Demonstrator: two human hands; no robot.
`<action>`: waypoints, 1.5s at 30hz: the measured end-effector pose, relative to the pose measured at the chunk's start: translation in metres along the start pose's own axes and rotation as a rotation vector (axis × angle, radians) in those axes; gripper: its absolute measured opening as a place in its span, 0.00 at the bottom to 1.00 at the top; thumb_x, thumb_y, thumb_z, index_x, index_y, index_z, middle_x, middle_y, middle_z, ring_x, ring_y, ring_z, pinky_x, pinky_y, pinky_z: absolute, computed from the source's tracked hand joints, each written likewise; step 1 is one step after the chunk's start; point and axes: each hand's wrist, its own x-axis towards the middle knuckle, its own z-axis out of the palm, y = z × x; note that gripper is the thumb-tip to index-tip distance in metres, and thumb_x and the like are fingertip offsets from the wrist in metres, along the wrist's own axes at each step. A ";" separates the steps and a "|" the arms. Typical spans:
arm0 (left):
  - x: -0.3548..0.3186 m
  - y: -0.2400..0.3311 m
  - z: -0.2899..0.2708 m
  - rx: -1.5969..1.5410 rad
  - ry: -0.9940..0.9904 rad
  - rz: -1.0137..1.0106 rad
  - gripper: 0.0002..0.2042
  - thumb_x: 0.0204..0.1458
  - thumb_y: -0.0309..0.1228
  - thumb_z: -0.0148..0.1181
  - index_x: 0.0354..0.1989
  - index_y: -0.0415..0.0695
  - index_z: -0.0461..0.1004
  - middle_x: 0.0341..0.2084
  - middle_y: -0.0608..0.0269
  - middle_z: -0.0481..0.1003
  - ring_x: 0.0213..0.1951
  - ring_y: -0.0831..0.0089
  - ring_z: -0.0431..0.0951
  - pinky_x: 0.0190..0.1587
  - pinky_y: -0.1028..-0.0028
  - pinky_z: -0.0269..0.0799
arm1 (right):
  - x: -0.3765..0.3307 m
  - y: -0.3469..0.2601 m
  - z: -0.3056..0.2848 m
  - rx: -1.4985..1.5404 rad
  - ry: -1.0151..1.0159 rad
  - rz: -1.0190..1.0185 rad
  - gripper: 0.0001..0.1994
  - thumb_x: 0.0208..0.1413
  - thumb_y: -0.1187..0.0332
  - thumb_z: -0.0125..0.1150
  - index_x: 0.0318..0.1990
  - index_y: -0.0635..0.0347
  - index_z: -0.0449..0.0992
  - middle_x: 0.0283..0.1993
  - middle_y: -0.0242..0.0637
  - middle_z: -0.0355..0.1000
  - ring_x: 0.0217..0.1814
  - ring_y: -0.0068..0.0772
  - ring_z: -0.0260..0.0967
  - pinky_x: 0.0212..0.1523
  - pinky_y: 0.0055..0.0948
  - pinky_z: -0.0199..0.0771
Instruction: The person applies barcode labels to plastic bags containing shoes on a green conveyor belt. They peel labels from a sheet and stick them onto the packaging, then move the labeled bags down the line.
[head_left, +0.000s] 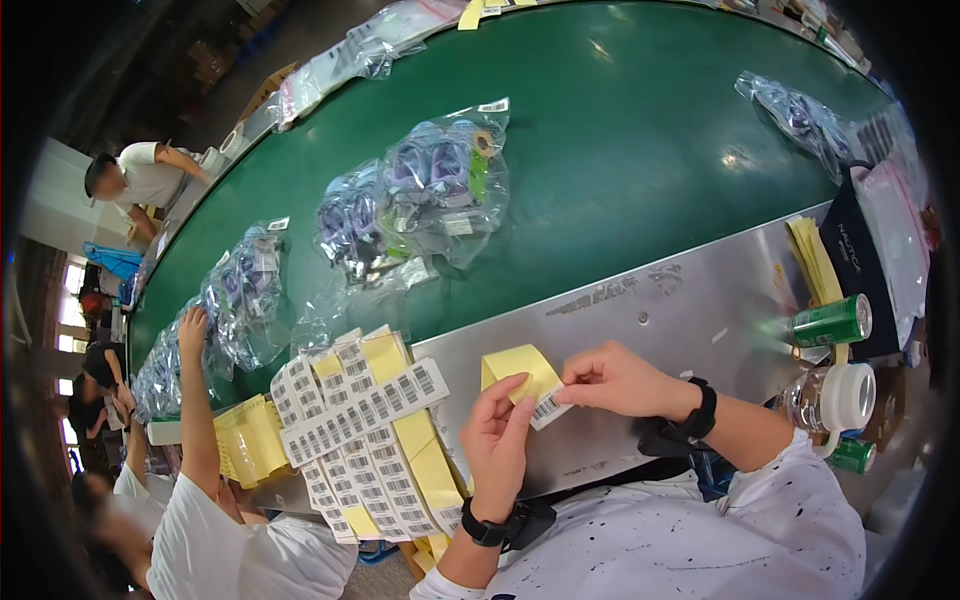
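Green and broad, the desk [620, 170] stretches across a busy workshop, with a scuffed steel margin [700, 310] along its near side. Above that margin, the left grip [497, 435] pinches a yellow backing strip [512, 362] between thumb and fingers. Thumb and forefinger of the right grip [625, 380] are pressed together at the right edge of a barcode label [546, 405]; whether they catch the backing too, I cannot tell. The strip is matte yellow and arches over in a loop on its far side; the label, at its near end, is small and white with black bars.

Just left lie overlapping barcode sheets [365, 405], white rows on yellow backing, beside a yellow paper stack [245, 440]. Farther off are clear bags [435, 180] of purple-and-blue goods. At left, a co-worker's hand [192, 330] reaches to similar bags. To the right stand a green can [832, 322] and a clear jug [830, 400] with a white lid.
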 end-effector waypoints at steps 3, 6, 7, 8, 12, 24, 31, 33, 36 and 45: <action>-0.003 -0.001 0.005 0.160 -0.056 -0.001 0.12 0.52 0.21 0.57 0.46 0.37 0.72 0.35 0.64 0.76 0.34 0.85 0.73 0.35 0.86 0.67 | -0.009 -0.001 0.009 0.086 0.102 0.023 0.09 0.52 0.68 0.61 0.27 0.65 0.73 0.19 0.28 0.64 0.22 0.15 0.55 0.23 0.20 0.56; -0.007 -0.007 0.007 0.167 -0.013 -0.012 0.11 0.52 0.21 0.57 0.45 0.36 0.72 0.32 0.65 0.76 0.32 0.86 0.73 0.34 0.87 0.67 | -0.014 0.005 0.016 0.034 0.186 -0.103 0.08 0.52 0.70 0.61 0.28 0.65 0.72 0.22 0.28 0.65 0.23 0.14 0.57 0.24 0.19 0.58; -0.007 -0.003 0.007 0.172 -0.018 -0.028 0.11 0.53 0.21 0.56 0.45 0.36 0.72 0.31 0.65 0.76 0.31 0.86 0.73 0.33 0.88 0.66 | -0.013 -0.002 0.014 -0.004 0.225 -0.139 0.07 0.52 0.70 0.61 0.29 0.65 0.72 0.23 0.29 0.65 0.24 0.14 0.58 0.24 0.19 0.59; -0.009 -0.002 0.009 0.151 -0.031 -0.028 0.11 0.53 0.21 0.56 0.45 0.36 0.72 0.30 0.66 0.76 0.30 0.86 0.72 0.32 0.88 0.65 | -0.013 -0.005 0.014 -0.044 0.261 -0.174 0.07 0.52 0.71 0.61 0.29 0.65 0.72 0.24 0.29 0.66 0.24 0.14 0.59 0.25 0.19 0.60; -0.012 -0.004 -0.005 0.177 -0.023 0.001 0.10 0.53 0.20 0.55 0.44 0.37 0.74 0.28 0.70 0.75 0.27 0.88 0.70 0.29 0.88 0.64 | -0.006 -0.016 0.023 -0.131 0.299 -0.292 0.04 0.48 0.76 0.61 0.32 0.65 0.74 0.30 0.35 0.69 0.28 0.23 0.67 0.29 0.20 0.66; -0.015 0.016 -0.022 0.212 -0.096 0.088 0.10 0.53 0.24 0.56 0.44 0.39 0.73 0.25 0.62 0.76 0.24 0.84 0.71 0.28 0.82 0.67 | -0.011 -0.047 0.057 -0.507 0.479 -0.450 0.05 0.40 0.82 0.61 0.27 0.65 0.75 0.26 0.39 0.67 0.27 0.33 0.65 0.26 0.27 0.62; -0.016 0.014 -0.021 0.234 -0.076 0.093 0.10 0.53 0.25 0.56 0.44 0.39 0.73 0.23 0.61 0.76 0.24 0.83 0.73 0.28 0.81 0.68 | -0.016 -0.049 0.052 -0.692 0.391 -0.528 0.07 0.36 0.82 0.61 0.27 0.65 0.74 0.25 0.38 0.65 0.27 0.37 0.63 0.26 0.29 0.62; -0.015 0.013 -0.021 0.249 -0.088 0.082 0.10 0.53 0.25 0.55 0.43 0.39 0.73 0.23 0.61 0.75 0.23 0.82 0.73 0.27 0.80 0.68 | -0.017 -0.051 0.058 -0.647 0.456 -0.490 0.07 0.36 0.81 0.62 0.27 0.64 0.74 0.26 0.38 0.65 0.27 0.36 0.63 0.26 0.29 0.62; -0.016 0.016 -0.020 0.273 -0.125 0.098 0.09 0.53 0.25 0.56 0.42 0.39 0.74 0.22 0.59 0.75 0.22 0.78 0.73 0.26 0.78 0.67 | -0.015 -0.046 0.057 -0.593 0.451 -0.450 0.07 0.36 0.80 0.63 0.27 0.64 0.75 0.27 0.39 0.66 0.28 0.36 0.64 0.26 0.29 0.63; -0.015 0.013 -0.019 0.332 -0.136 0.204 0.08 0.52 0.27 0.56 0.39 0.38 0.74 0.19 0.55 0.73 0.19 0.73 0.71 0.24 0.76 0.66 | -0.018 -0.041 0.052 -0.595 0.383 -0.442 0.07 0.36 0.81 0.63 0.26 0.64 0.74 0.27 0.38 0.66 0.28 0.36 0.63 0.26 0.30 0.63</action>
